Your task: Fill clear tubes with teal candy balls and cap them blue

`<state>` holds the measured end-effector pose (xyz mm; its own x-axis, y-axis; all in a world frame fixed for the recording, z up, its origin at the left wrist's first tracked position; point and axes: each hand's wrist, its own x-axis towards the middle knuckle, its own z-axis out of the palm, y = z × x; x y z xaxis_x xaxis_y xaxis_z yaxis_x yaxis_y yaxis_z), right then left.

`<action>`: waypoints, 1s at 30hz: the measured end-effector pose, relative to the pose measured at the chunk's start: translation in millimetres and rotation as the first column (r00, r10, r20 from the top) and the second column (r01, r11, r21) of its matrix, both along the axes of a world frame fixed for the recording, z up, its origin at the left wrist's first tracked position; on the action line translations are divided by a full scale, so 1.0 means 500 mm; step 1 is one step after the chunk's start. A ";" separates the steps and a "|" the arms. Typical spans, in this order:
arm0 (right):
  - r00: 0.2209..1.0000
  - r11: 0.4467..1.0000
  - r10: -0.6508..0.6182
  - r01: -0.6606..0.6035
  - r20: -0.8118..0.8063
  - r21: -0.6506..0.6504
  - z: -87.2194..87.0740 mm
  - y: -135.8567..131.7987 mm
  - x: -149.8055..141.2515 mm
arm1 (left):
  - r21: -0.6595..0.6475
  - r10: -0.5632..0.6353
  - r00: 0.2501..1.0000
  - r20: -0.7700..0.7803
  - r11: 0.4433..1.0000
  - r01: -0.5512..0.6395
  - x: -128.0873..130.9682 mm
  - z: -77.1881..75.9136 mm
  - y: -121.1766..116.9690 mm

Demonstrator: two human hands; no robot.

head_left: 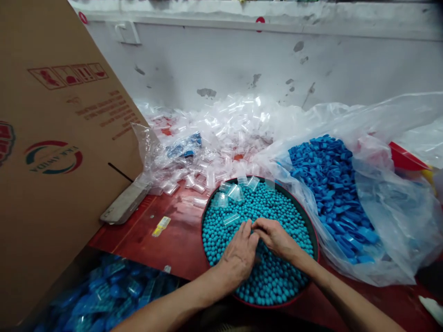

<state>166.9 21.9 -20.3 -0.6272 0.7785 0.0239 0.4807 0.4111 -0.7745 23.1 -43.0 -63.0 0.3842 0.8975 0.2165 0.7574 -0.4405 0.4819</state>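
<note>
My left hand (240,253) and my right hand (273,235) meet over a round tub (315,240) filled with small teal balls (273,286). Both hands have curled fingers, pressed together at the tips. Whatever lies between them is hidden by the fingers. Several clear plastic tubes (236,192) rest on the balls at the tub's far left side. One more clear tube (231,219) lies on the balls just beyond my left fingers.
A heap of clear tubes (207,177) spreads behind the tub. At right, a plastic bag (398,216) holds blue plastic parts (328,184). A cardboard box (69,115) rises at left, a grey device (126,203) beside it. Filled blue pieces (114,290) lie below the red table (183,244).
</note>
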 end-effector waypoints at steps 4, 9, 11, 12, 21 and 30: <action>1.000 0.993 -0.012 0.010 -0.019 -0.120 -0.023 -0.027 0.012 | -0.074 -0.018 0.999 -0.038 0.997 0.015 0.000 -0.016 -0.021; 0.991 0.945 -0.107 0.076 -0.083 -0.318 -0.038 -0.032 0.013 | -0.168 0.020 0.999 -0.038 0.985 -0.026 -0.005 0.026 -0.017; 0.981 0.897 -0.145 0.074 -0.131 -0.436 -0.040 -0.033 0.007 | -0.209 0.096 0.995 -0.040 0.973 -0.102 -0.008 0.040 -0.011; 0.978 0.888 -0.143 0.060 -0.150 -0.457 -0.040 -0.033 0.004 | -0.221 0.119 0.992 -0.042 0.967 -0.126 -0.010 0.044 -0.009; 0.978 0.991 0.128 -0.132 0.164 0.018 0.013 0.025 -0.010 | -0.239 0.065 0.984 -0.165 0.966 -0.104 -0.041 0.055 -0.031; 0.876 0.874 0.159 -0.339 0.456 0.347 -0.007 0.086 -0.122 | -0.346 0.214 0.968 0.130 0.925 -0.158 -0.073 0.066 -0.015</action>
